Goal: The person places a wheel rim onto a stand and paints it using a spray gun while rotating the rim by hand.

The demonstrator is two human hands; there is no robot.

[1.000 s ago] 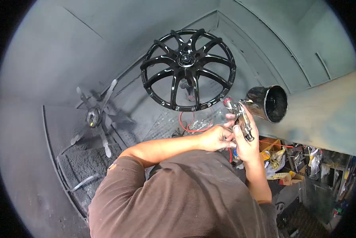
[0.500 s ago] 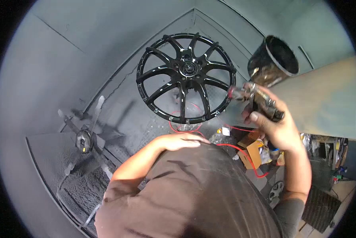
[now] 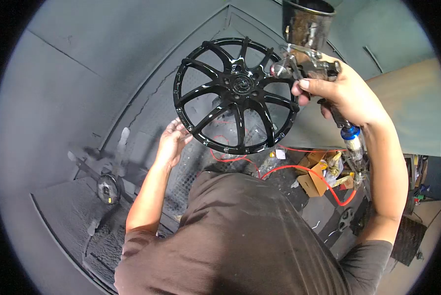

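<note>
Grey booth (image 3: 68, 103): left hand (image 3: 171, 146) now up at black wheel (image 3: 242, 84), grip unclear, right hand (image 3: 347, 93) risen, clamped round spray gun (image 3: 309, 69), so both flank it.

A grey wall (image 3: 58, 103) fills the left of the frame, meeting a greener wall (image 3: 402, 34) in a corner at top centre. A paler panel (image 3: 412, 108) at right catches more light. Dark, studded floor (image 3: 182, 183) shows at centre; an open cardboard box (image 3: 312, 185) sits right of centre, a ridged dark mat (image 3: 408, 241) lower right.
</note>
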